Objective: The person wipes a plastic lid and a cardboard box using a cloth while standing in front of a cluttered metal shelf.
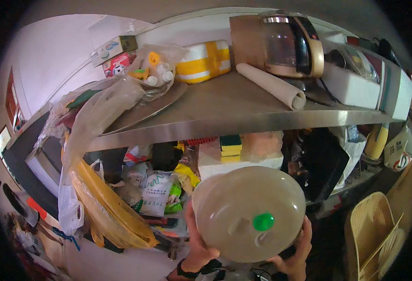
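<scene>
Both my hands are around a round, translucent plastic cover or container [241, 189] with a green round spot [263, 222] on its surface. My left hand [198, 242] grips its lower left side, a dark band around the wrist. On the lower right side, my right hand [299, 247] holds the rim, its fingers partly hidden behind the plastic. A second pale rounded edge shows at its upper left; I cannot tell whether it is a separate piece. Just beyond it, a white foam box [209, 168] on the lower shelf carries yellow and green sponges [231, 147].
Above runs a metal-edged shelf [206, 128] with a glass-sided appliance [292, 45], a rolled sheet [271, 86], a taped foam box [204, 61] and bagged bottles [160, 73]. A yellow plastic bag [111, 207] hangs at left. Woven baskets [371, 228] stand at right.
</scene>
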Tool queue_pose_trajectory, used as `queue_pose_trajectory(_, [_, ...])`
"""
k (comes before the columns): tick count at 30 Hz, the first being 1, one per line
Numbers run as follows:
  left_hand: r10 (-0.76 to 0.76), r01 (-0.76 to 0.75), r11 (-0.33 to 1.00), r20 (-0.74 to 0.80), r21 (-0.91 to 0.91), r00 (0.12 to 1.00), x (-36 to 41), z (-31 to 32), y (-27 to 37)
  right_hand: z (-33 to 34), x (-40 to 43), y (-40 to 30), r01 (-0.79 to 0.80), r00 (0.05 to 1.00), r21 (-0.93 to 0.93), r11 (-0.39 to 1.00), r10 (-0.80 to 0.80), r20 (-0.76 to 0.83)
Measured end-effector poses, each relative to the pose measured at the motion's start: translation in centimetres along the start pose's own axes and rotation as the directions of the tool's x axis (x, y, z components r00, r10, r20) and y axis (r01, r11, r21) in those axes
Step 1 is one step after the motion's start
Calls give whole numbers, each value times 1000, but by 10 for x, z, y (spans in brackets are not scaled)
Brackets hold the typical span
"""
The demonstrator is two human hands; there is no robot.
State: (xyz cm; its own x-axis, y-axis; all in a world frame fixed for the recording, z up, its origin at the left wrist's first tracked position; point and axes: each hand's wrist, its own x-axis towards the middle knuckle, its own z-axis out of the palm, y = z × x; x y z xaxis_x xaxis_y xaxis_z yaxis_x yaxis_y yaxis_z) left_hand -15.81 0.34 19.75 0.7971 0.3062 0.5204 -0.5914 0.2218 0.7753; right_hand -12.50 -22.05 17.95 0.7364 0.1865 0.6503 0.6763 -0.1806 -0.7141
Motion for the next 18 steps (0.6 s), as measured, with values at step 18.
queue_pose_trajectory(18, [410,-314,849,-155,426,899,162,35,67,23,140,-73,205,979,144,968,-200,-44])
